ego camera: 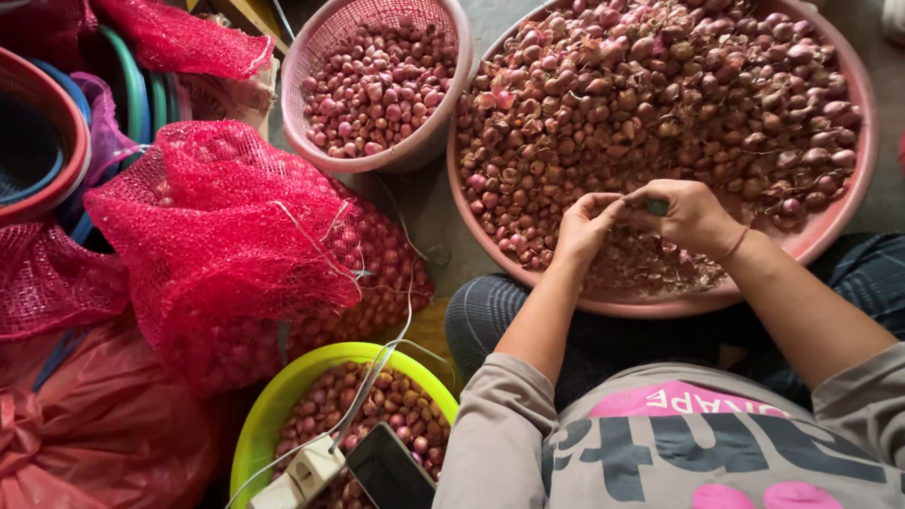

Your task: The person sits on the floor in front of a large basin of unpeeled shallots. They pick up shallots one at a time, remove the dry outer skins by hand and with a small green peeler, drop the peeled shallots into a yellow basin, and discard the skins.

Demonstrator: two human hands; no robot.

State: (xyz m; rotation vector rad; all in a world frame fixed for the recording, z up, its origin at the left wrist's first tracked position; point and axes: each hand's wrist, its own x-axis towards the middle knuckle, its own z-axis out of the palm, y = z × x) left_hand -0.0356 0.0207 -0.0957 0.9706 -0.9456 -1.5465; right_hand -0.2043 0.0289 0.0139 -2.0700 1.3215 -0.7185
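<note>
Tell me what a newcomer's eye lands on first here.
First, the huge pink basin heaped with small red shallots, filling the upper right. Over its near edge the left hand and right hand meet, fingers pinched together on something small. At left, a bright red mesh sack of shallots slumps between a pink basket and a lime-green bowl.

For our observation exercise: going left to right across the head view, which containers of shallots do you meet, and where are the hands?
Red mesh sack → lime-green basin → pink basket → large pink basin, with the left hand and then the right hand over its near edge.
</note>
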